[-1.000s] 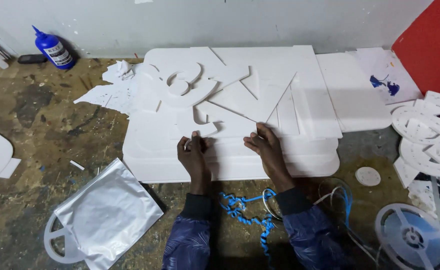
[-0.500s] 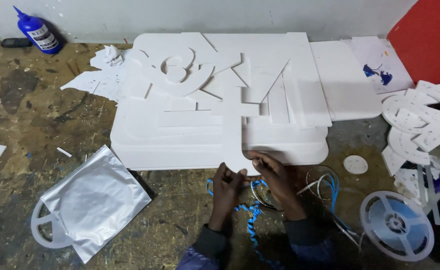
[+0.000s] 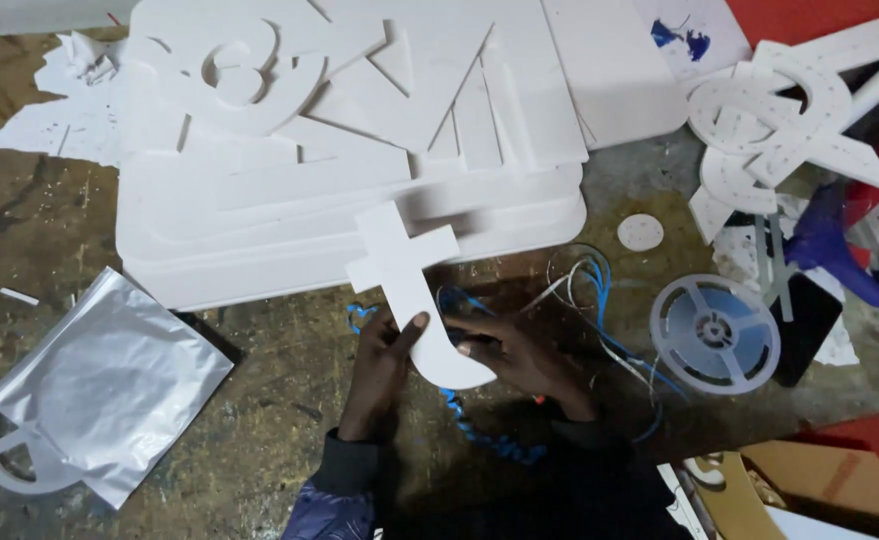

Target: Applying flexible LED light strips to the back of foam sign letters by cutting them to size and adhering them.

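White foam cutout: cross-shaped, held at its 6 o'clock end.
Left hand: grip holding it.
Right hand: grip likewise.

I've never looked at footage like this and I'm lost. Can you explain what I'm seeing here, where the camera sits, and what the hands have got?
There is no machine: a person works with two bare hands, and the camera sits on their head, looking down.

The left hand and the right hand hold a white foam cut-out shaped like a letter with a crossbar and a curved foot. The left thumb rests on its face; the right hand grips its lower edge.

Beyond it lies a stack of white foam boards with more cut shapes on top. Under the hands is a tangle of blue and white wires. To the left lies a silver foil bag, to the right a clear plastic reel and a small white disc. Everything rests on a worn, stained surface.
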